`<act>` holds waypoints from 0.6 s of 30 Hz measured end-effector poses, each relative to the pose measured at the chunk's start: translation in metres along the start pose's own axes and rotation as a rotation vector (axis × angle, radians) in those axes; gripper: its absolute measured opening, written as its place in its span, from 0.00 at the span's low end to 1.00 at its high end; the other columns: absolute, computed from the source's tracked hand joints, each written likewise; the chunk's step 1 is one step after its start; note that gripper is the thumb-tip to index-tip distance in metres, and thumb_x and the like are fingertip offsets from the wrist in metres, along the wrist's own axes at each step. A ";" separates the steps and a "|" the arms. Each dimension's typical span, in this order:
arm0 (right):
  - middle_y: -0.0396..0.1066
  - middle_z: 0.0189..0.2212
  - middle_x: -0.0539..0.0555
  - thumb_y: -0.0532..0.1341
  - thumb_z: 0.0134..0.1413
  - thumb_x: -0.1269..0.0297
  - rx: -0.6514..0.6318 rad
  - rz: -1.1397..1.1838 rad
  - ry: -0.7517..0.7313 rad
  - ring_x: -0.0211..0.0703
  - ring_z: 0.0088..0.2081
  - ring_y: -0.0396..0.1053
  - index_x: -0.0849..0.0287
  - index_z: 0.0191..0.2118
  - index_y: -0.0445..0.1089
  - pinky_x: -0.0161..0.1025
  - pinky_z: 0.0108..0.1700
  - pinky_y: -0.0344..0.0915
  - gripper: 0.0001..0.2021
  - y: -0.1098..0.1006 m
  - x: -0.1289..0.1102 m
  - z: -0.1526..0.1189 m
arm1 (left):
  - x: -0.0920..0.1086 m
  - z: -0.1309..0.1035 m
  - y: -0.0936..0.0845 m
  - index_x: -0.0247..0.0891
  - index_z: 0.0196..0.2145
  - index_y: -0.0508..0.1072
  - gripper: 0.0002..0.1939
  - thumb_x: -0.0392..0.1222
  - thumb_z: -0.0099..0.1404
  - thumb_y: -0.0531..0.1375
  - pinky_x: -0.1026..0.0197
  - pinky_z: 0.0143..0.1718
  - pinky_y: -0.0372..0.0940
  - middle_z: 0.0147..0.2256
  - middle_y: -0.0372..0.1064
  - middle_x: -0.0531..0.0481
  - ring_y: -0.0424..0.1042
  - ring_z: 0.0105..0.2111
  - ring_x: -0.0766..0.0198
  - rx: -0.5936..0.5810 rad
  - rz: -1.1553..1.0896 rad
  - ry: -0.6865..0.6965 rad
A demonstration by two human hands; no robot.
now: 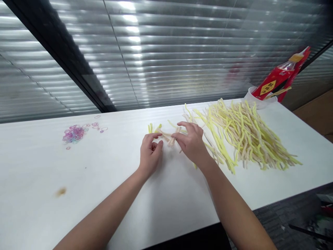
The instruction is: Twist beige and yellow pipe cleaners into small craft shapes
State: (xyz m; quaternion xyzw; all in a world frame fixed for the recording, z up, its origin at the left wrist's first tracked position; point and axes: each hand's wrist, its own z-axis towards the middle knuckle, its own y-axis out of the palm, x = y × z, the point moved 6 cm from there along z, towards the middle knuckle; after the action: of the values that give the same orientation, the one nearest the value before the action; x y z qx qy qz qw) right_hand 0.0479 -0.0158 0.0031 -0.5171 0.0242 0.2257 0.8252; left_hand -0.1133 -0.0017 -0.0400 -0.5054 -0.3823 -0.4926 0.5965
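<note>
Beige chenille stems [171,141] lie bent and bunched on the white table between my two hands. My left hand [151,152] is at their left, its index finger and thumb apart, the index tip close to the end of one beige stem; whether it touches is unclear. On the other side, my right hand [192,143] has its thumb against a beige stem, with the index finger raised; the fingers behind the thumb are hidden, but the stem appears pinched there. Short yellow chenille pieces [150,128] show just beyond my left hand.
A large heap of yellow and beige chenille stems [244,135] spreads over the table's right side. Small pink, purple and bluish rings [74,134] are piled at left. A clear plastic tub [251,99] and red-labelled bottle [273,81] stand at the back right, before window blinds.
</note>
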 end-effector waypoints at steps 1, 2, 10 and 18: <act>0.63 0.51 0.54 0.56 0.59 0.70 0.042 0.005 0.023 0.52 0.50 0.57 0.46 0.40 0.76 0.50 0.51 0.52 0.13 -0.004 0.003 0.000 | 0.003 -0.001 0.002 0.41 0.44 0.71 0.12 0.39 0.62 0.56 0.64 0.27 0.63 0.43 0.63 0.47 0.64 0.24 0.71 -0.021 0.082 0.061; 0.63 0.49 0.54 0.56 0.59 0.70 0.072 0.009 0.041 0.51 0.48 0.58 0.45 0.40 0.76 0.49 0.50 0.52 0.14 -0.007 0.005 0.000 | 0.006 -0.002 0.004 0.41 0.46 0.71 0.14 0.37 0.63 0.54 0.62 0.31 0.64 0.44 0.63 0.46 0.66 0.28 0.68 -0.039 0.178 0.121; 0.64 0.54 0.52 0.56 0.52 0.79 -0.046 -0.013 -0.006 0.53 0.52 0.55 0.46 0.38 0.76 0.51 0.48 0.48 0.19 0.002 0.004 -0.002 | 0.015 0.000 0.016 0.48 0.60 0.59 0.32 0.26 0.62 0.46 0.35 0.51 0.45 0.62 0.55 0.40 0.51 0.61 0.44 -0.181 0.896 0.312; 0.73 0.42 0.53 0.57 0.61 0.61 -0.073 -0.001 -0.019 0.46 0.44 0.61 0.52 0.39 0.74 0.51 0.50 0.43 0.08 0.015 -0.005 -0.003 | 0.012 0.008 0.013 0.46 0.46 0.71 0.18 0.31 0.64 0.50 0.33 0.53 0.38 0.45 0.70 0.40 0.61 0.52 0.45 -0.167 0.982 0.314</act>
State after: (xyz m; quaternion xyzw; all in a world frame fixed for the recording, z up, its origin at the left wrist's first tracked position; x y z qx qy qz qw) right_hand 0.0379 -0.0146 -0.0094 -0.5447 0.0081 0.2311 0.8062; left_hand -0.0973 0.0039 -0.0304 -0.5910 0.0344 -0.2535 0.7651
